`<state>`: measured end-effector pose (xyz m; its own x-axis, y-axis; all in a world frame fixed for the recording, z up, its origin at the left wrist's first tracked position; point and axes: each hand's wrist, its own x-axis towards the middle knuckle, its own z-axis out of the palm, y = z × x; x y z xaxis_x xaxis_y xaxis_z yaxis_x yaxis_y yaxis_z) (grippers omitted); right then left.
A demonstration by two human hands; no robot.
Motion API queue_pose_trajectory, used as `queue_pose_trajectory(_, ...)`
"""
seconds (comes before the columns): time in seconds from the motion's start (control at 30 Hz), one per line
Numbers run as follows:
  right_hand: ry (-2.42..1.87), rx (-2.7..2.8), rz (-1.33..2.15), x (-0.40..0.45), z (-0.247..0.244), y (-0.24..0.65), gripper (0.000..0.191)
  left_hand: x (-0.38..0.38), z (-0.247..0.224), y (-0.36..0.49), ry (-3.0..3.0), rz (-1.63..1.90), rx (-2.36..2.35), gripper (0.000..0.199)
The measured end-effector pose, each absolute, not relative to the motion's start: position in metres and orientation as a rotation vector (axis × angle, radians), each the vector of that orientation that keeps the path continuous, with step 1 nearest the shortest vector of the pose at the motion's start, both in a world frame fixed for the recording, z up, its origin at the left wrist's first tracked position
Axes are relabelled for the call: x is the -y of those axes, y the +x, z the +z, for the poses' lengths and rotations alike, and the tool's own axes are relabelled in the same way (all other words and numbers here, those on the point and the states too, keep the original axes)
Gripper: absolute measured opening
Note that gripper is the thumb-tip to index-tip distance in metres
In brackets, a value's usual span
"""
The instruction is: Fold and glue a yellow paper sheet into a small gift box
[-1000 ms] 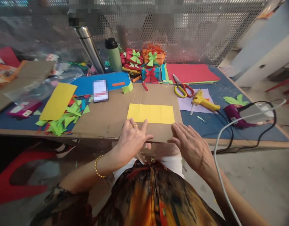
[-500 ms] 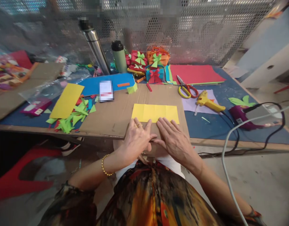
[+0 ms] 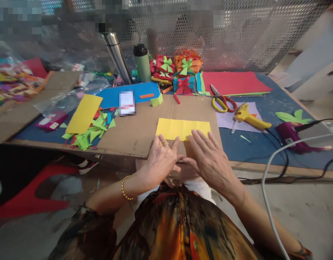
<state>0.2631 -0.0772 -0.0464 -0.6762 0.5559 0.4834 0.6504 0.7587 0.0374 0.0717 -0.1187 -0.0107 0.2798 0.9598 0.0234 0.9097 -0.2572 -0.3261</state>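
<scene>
Neatly rectangular, creased yellow paper (image 3: 179, 128) meets both hands (image 3: 162, 159) (image 3: 213, 160) on flat cardboard (image 3: 131, 135).

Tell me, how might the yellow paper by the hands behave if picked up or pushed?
The creased yellow paper looks thin, so it's probably light. It would likely bend at its crosswise creases. Lying flat on the cardboard, it may slide rather than roll.

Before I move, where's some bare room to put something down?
There's bare cardboard between the green scraps and the creased yellow paper. Some bare blue table shows in front of the glue gun, near a thin green sliver. It's crowded at the back, around the bottles and little bags.
</scene>
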Motion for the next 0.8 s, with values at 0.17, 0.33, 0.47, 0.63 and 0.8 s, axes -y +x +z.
queue_pose_trajectory(0.17, -0.875, 2.571, -0.241, 0.078, -0.063, 0.268, 0.066, 0.121, -0.018, 0.073, -2.23, 0.187, 1.702, 0.079)
queue_pose_trajectory(0.33, -0.885, 2.538, -0.268, 0.082, -0.065, 0.277, 0.062, 0.123, -0.025, 0.057, -2.177, -0.02, 1.813, 0.076)
queue_pose_trajectory(0.47, -0.887, 2.529, -0.273, 0.081, -0.065, 0.274, 0.063, 0.129, -0.028, 0.04, -2.128, -0.1, 1.847, 0.069)
queue_pose_trajectory(0.63, -0.897, 2.524, -0.276, 0.081, -0.066, 0.272, 0.065, 0.136, -0.027, 0.038, -2.007, -0.136, 1.896, 0.074)
queue_pose_trajectory(0.8, -0.849, 2.521, -0.305, 0.079, -0.073, 0.277, 0.068, 0.124, -0.036, 0.073, -2.238, -0.303, 1.659, 0.093)
